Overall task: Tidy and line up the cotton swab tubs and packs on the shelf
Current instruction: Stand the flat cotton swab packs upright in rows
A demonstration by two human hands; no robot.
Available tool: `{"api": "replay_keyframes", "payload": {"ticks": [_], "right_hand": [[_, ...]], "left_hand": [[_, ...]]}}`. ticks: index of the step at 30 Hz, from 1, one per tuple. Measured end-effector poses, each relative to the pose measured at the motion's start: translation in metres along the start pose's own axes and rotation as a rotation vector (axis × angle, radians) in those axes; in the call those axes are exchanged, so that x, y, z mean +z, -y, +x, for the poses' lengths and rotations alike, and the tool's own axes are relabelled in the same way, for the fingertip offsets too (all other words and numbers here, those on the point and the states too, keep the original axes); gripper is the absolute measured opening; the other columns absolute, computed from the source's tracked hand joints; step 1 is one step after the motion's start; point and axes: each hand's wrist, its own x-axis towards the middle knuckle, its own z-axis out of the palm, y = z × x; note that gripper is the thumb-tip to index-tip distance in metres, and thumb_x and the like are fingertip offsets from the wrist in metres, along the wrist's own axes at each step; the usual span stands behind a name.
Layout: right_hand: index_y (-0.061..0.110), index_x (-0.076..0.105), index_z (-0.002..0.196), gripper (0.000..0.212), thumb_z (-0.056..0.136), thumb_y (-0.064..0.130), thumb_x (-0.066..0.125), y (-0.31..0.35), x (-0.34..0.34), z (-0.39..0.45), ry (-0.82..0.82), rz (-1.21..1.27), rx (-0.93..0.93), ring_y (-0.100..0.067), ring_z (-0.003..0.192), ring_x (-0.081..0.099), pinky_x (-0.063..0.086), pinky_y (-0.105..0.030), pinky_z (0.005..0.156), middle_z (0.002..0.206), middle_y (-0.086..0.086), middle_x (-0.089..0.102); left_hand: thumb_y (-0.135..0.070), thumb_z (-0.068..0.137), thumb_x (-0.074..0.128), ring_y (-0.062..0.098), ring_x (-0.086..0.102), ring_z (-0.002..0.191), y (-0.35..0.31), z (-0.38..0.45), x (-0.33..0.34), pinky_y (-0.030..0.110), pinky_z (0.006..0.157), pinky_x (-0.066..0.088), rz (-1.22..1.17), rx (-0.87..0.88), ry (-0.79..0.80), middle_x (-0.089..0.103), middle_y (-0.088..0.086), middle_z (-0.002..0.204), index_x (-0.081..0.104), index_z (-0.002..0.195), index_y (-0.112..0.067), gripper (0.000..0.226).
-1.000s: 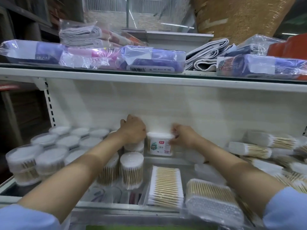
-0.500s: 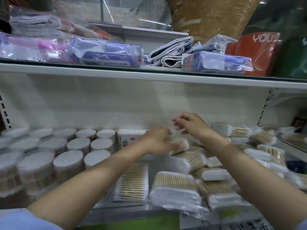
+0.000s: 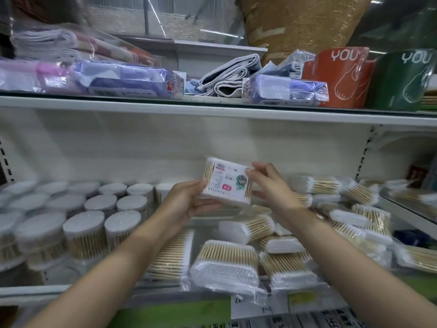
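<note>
1. Head view: both hands up at centre frame. Left hand [image 3: 189, 202] grips the labelled swab pack [image 3: 226, 181] from its 7 o'clock corner; right hand [image 3: 272, 185] pinches its 3 o'clock edge, thumb on the label face. Pack is lifted clear of the shelf [image 3: 212, 113], tilted, label toward camera.
2. Same view, at 9 o'clock of the hands: round swab tubs [image 3: 99, 218] standing upright in fairly neat rows.
3. Same view, 4 to 6 o'clock of the hands: loose swab packs [image 3: 227, 263] lying flat, overlapping, pointing different ways. That is the messy part.
4. Judgement: step in hand looks like squaring up the held pack before placing it. Probably best to turn it until its edges run parallel with the shelf front, label forward.
5. Judgement: set it just beside the tub rows, at about 7 o'clock of the hands, with both hands supporting it; the plastic wrap looks slippery.
6. Judgement: watch the wrists near the 5 o'clock pile, easy to knock packs off the front lip.
</note>
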Motion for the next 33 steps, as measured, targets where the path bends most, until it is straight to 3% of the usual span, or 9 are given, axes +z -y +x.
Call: {"api": "replay_keyframes", "payload": {"ticks": [3, 11, 14, 16, 20, 25, 28, 30, 33], "right_hand": [[0.011, 0.049, 0.126, 0.052, 0.084, 0.038, 0.064, -0.011, 0.012, -0.006, 0.089, 0.207, 0.123, -0.021, 0.107, 0.062, 0.046, -0.041, 0.099, 0.118, -0.008, 0.064], [0.01, 0.06, 0.1, 0.016, 0.094, 0.022, 0.052, -0.014, 0.014, -0.016, 0.222, 0.327, 0.081, -0.019, 0.098, 0.066, 0.052, -0.035, 0.086, 0.101, -0.007, 0.072], [0.012, 0.059, 0.096, 0.013, 0.094, 0.023, 0.051, -0.014, 0.013, -0.015, 0.249, 0.318, 0.088, -0.02, 0.094, 0.066, 0.049, -0.035, 0.083, 0.095, -0.005, 0.072], [0.014, 0.06, 0.093, 0.012, 0.093, 0.024, 0.053, -0.011, 0.011, -0.016, 0.285, 0.28, 0.083, -0.021, 0.088, 0.065, 0.046, -0.034, 0.08, 0.089, -0.004, 0.071], [0.016, 0.063, 0.1, 0.027, 0.078, 0.032, 0.065, -0.008, 0.012, -0.015, 0.276, 0.289, 0.048, -0.023, 0.086, 0.065, 0.048, -0.033, 0.078, 0.089, -0.006, 0.072], [0.012, 0.057, 0.109, 0.046, 0.075, 0.042, 0.061, -0.009, 0.012, -0.014, 0.303, 0.445, 0.083, -0.022, 0.091, 0.067, 0.053, -0.034, 0.078, 0.102, -0.011, 0.07], [0.009, 0.058, 0.113, 0.038, 0.08, 0.027, 0.065, -0.007, 0.015, -0.018, 0.365, 0.323, 0.063, -0.025, 0.098, 0.067, 0.054, -0.037, 0.084, 0.11, -0.013, 0.069], [0.011, 0.059, 0.113, 0.026, 0.087, 0.014, 0.059, -0.006, 0.017, -0.019, 0.356, 0.33, 0.045, -0.019, 0.092, 0.069, 0.055, -0.029, 0.073, 0.104, -0.008, 0.071], [0.013, 0.062, 0.103, 0.018, 0.092, 0.009, 0.049, -0.007, 0.016, -0.018, 0.323, 0.411, 0.073, -0.013, 0.084, 0.069, 0.054, -0.027, 0.07, 0.095, -0.004, 0.073]], "left_hand": [[-0.015, 0.097, 0.041, 0.031, 0.068, 0.095, 0.004, -0.008, 0.0, 0.037, 0.081, 0.057, -0.19, 0.016, 0.007, 0.069, 0.021, 0.105, 0.061, 0.109, 0.001, 0.028], [-0.018, 0.097, 0.038, 0.031, 0.066, 0.102, 0.011, -0.016, -0.001, 0.039, 0.086, 0.056, -0.205, 0.016, -0.009, 0.067, 0.019, 0.112, 0.06, 0.114, -0.004, 0.03], [-0.033, 0.089, 0.046, 0.029, 0.064, 0.103, 0.012, -0.015, 0.0, 0.04, 0.091, 0.049, -0.121, 0.028, -0.04, 0.068, 0.015, 0.111, 0.064, 0.11, -0.01, 0.036], [-0.043, 0.078, 0.056, 0.024, 0.064, 0.093, 0.01, -0.013, 0.0, 0.035, 0.084, 0.047, -0.023, 0.08, -0.065, 0.069, 0.011, 0.1, 0.066, 0.098, -0.013, 0.038], [-0.032, 0.076, 0.064, 0.028, 0.062, 0.085, 0.004, -0.012, -0.002, 0.037, 0.078, 0.045, 0.169, 0.148, -0.026, 0.068, 0.013, 0.089, 0.068, 0.083, -0.015, 0.019], [-0.012, 0.079, 0.059, 0.025, 0.066, 0.081, -0.002, -0.015, -0.003, 0.029, 0.065, 0.053, -0.012, 0.178, -0.014, 0.071, 0.013, 0.091, 0.061, 0.093, -0.007, 0.015], [-0.003, 0.074, 0.065, 0.028, 0.068, 0.094, 0.005, -0.017, -0.003, 0.031, 0.07, 0.056, -0.041, 0.154, 0.051, 0.069, 0.015, 0.107, 0.055, 0.112, -0.006, 0.04], [-0.012, 0.074, 0.067, 0.028, 0.066, 0.102, 0.008, -0.02, -0.006, 0.035, 0.079, 0.055, -0.008, 0.133, 0.079, 0.067, 0.015, 0.113, 0.055, 0.118, -0.006, 0.046], [-0.025, 0.076, 0.071, 0.022, 0.067, 0.095, 0.009, -0.02, -0.012, 0.03, 0.076, 0.054, -0.017, 0.145, 0.013, 0.07, 0.014, 0.107, 0.06, 0.098, -0.009, 0.03]]}}
